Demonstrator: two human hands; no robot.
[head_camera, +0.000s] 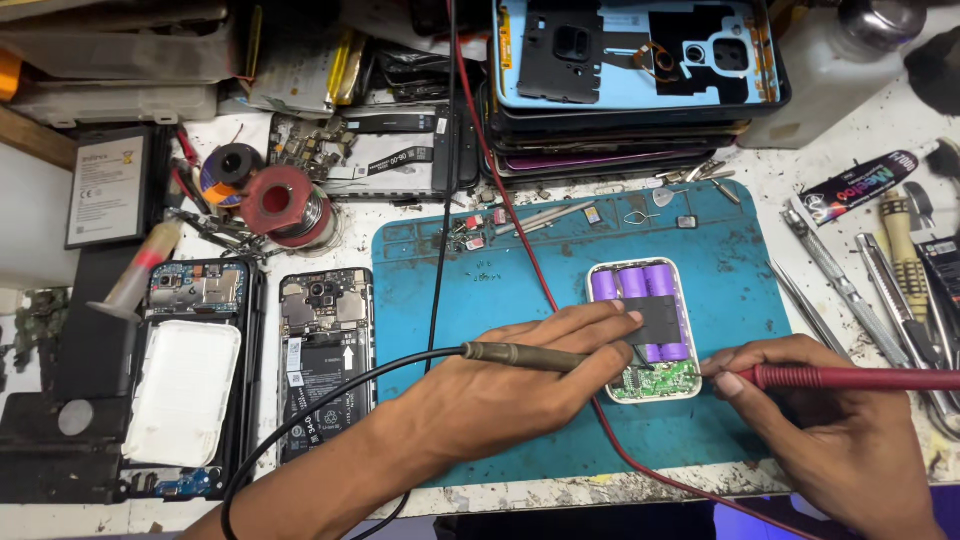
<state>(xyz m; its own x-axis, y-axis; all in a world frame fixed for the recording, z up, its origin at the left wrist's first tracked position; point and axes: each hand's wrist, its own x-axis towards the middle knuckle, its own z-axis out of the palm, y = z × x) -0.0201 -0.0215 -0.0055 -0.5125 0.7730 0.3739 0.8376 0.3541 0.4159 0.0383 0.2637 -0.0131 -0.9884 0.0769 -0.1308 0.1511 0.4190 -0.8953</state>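
Here, left hand (500, 385) fingers pinch the black probe (525, 356), right hand (820, 415) fingers the red probe (850, 378).

Left hand (500, 395): covers the lower left corner of the opened power bank (645, 330); forearm cut off by the bottom edge.
Right hand (835, 425): wrist cut off at the bottom right corner.
Black probe (525, 356): tip hidden under the fingers, so contact with the green circuit board (660, 380) cannot be told.
Red probe (850, 378): far end runs out of the right edge; tip too small to place, perhaps at the board's edge.
Stack of phone frames (630, 120): top cut off.
Hand tools (900, 270): partly cropped at right.
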